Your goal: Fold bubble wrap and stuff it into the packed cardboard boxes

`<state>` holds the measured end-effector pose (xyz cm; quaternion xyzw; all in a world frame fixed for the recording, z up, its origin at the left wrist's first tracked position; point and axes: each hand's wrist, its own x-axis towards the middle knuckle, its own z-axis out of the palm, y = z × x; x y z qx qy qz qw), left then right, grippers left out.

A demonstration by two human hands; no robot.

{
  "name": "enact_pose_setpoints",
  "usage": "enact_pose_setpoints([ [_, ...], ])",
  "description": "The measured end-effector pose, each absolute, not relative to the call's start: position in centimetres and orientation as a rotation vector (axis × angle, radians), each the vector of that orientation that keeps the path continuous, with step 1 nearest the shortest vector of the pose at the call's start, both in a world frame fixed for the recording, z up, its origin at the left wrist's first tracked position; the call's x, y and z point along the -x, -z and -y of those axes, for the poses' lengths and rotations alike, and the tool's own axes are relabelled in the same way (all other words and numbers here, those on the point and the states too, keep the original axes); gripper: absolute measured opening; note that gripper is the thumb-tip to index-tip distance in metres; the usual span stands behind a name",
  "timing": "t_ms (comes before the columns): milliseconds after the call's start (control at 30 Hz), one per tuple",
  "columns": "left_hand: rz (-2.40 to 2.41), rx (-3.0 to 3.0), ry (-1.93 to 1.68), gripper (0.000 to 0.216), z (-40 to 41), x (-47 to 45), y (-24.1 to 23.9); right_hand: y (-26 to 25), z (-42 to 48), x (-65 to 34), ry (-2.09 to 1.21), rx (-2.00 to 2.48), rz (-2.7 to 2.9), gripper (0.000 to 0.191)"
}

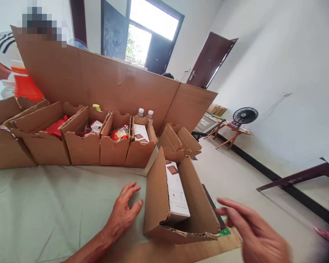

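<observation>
Right in front of me stands an open-topped cardboard box (156, 193) with a white printed carton (178, 190) inside, along its left wall. My left hand (125, 206) hovers beside the box's left side, fingers apart and holding nothing. On the other side, my right hand (254, 230) is slightly blurred, its fingers stretched toward the box without touching it. Under the box's right edge a dark flat object (212, 206) and a bit of green show; I cannot tell what they are.
Several cardboard bins (84, 149) line the table's (71, 204) back, holding packets and a white carton. Behind them rises a tall cardboard panel (104, 76). Another person (0, 54) is at the far left beside an orange container (27, 86). A fan (245, 116) stands at right.
</observation>
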<state>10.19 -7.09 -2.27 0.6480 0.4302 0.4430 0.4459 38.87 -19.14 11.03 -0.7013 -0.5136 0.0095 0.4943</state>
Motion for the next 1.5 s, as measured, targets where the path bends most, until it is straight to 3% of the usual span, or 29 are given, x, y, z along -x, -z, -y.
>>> enact_pose_setpoints([
  [167, -0.788, -1.704, -1.02, 0.057, 11.0, -9.7, 0.8, -4.8, 17.0, -36.2, -0.63, 1.663, 1.126, 0.046],
  [300, -0.773, -1.637, -1.031, 0.063, 11.1, -8.7, -0.3, 0.1, 19.4, -32.2, -0.635, 1.581, 1.186, 0.05],
  [467, -0.862, -1.457, -1.238, 0.063, 4.9, -4.9, -2.3, 3.9, 19.6, -25.8, -0.706, 1.284, 1.797, 0.078],
  [567, -1.104, -1.332, -1.403, 0.063, 3.0, -2.0, -2.9, 3.4, 18.2, -24.9, -0.66, 1.128, 2.05, 0.074],
  [667, -1.2, -1.316, -1.381, 0.059, 4.6, 0.4, -2.5, 1.0, 17.4, -27.9, -0.575, 1.364, 1.792, 0.037],
  [733, -1.247, -1.388, -1.302, 0.053, 6.9, 1.5, -1.7, -0.9, 16.9, -30.8, -0.51, 1.57, 1.513, 0.027],
  [833, -1.27, -1.495, -1.191, 0.05, 10.2, 1.8, -0.1, -2.8, 15.4, -33.9, -0.449, 1.746, 1.266, 0.05],
  [933, -1.275, -1.524, -1.134, 0.061, 11.9, 0.8, 1.3, -3.2, 12.9, -34.3, -0.538, 1.705, 1.229, 0.069],
  [1100, -1.215, -1.584, -1.003, 0.077, 11.0, -1.5, 1.1, -2.9, 10.8, -31.9, -0.75, 1.55, 1.284, 0.058],
  [1300, -1.115, -1.649, -1.059, 0.082, 6.9, -3.5, -0.8, -2.1, 12.0, -31.0, -0.584, 1.537, 1.182, 0.054],
  [1500, -1.088, -1.707, -1.093, 0.083, 6.4, -4.9, 2.6, -0.2, 11.4, -31.5, -0.659, 1.542, 1.04, 0.051],
])
